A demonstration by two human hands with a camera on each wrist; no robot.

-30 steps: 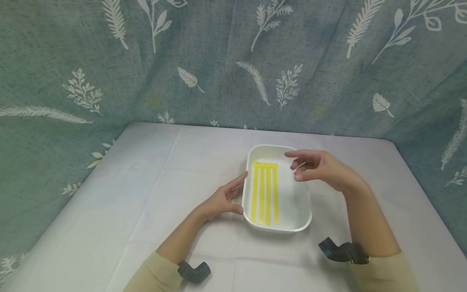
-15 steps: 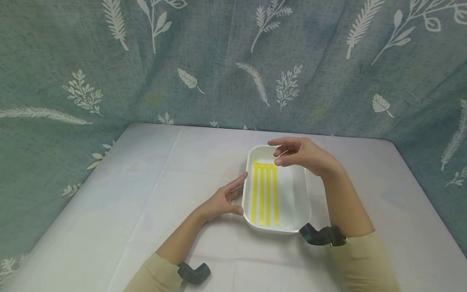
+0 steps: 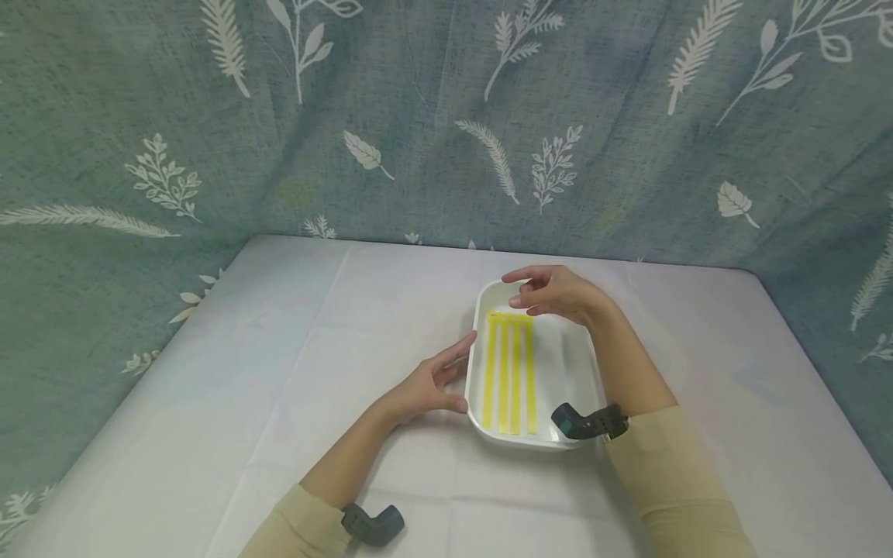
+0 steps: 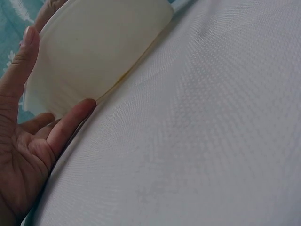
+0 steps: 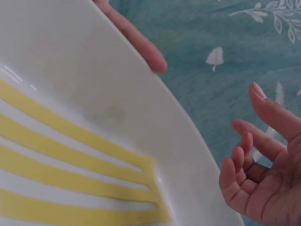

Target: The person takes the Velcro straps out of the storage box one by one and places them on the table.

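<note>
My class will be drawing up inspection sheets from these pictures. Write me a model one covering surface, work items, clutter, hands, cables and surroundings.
Surface: white cloth with visible fold lines.
Work items: white rounded tray on the cloth; four-pronged yellow piece lying in its left half, prongs joined at the far end.
Clutter: nothing seen.
Left hand: fingers spread, touching the tray's left side.
Right hand: across the tray's far end in the head view, fingers loosely bent, holding nothing.
Wrist devices: one dark device on the left wrist, one on the right.
Cables: nothing seen.
Surroundings: blue-green fabric with white leaf prints behind and at both sides.
</note>
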